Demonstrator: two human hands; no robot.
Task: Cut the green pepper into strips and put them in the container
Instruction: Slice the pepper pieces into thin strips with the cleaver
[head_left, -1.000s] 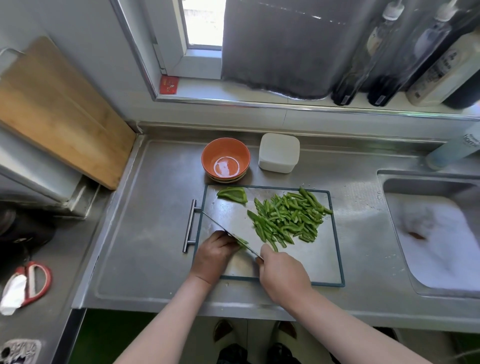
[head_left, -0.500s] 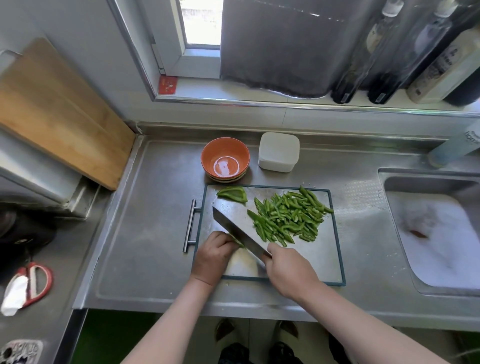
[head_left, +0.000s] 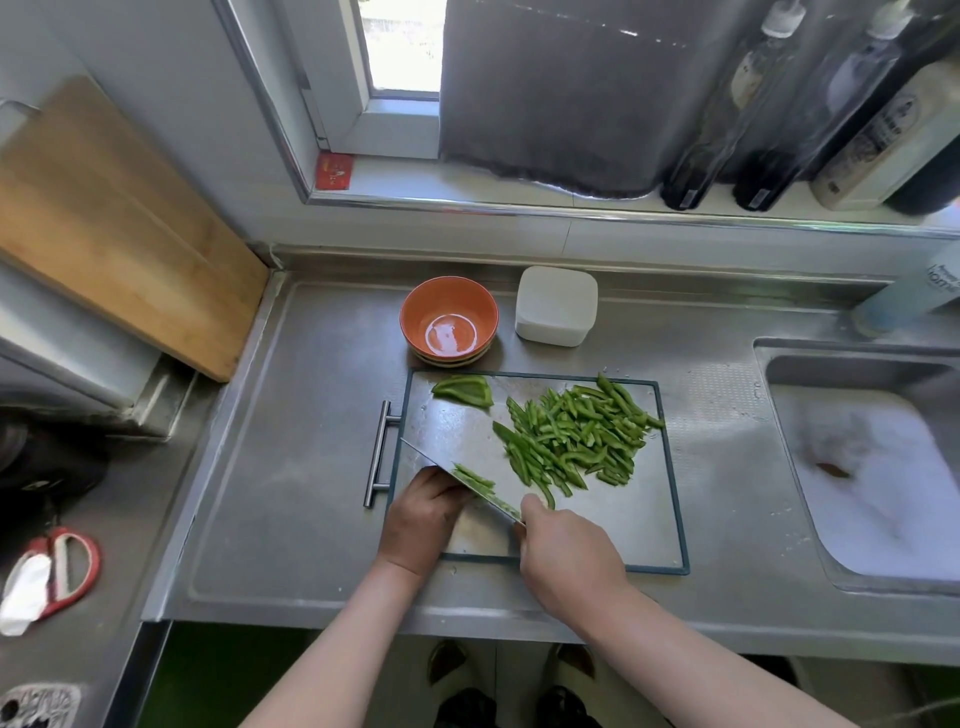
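Note:
A steel cutting board (head_left: 634, 525) with a dark rim lies on the counter. A heap of green pepper strips (head_left: 574, 436) covers its far right part, and one uncut pepper piece (head_left: 464, 388) lies at its far left corner. My right hand (head_left: 569, 558) grips the handle of a cleaver (head_left: 460, 480), blade down on the board. My left hand (head_left: 423, 517) presses a small pepper piece against the blade; most of that piece is hidden, with a few fresh strips (head_left: 475, 476) beside the blade. An orange bowl (head_left: 448, 319) stands beyond the board.
A white lidded container (head_left: 556, 305) sits right of the bowl. The sink (head_left: 878, 467) is at the right. A wooden board (head_left: 109, 218) leans at the left wall. Bottles (head_left: 779, 114) line the window ledge. Red-handled scissors (head_left: 62, 569) lie at the far left.
The cleaver lifted and tilted, then came back down on the board. Fresh strips now lie beside the blade. My left hand stayed in place.

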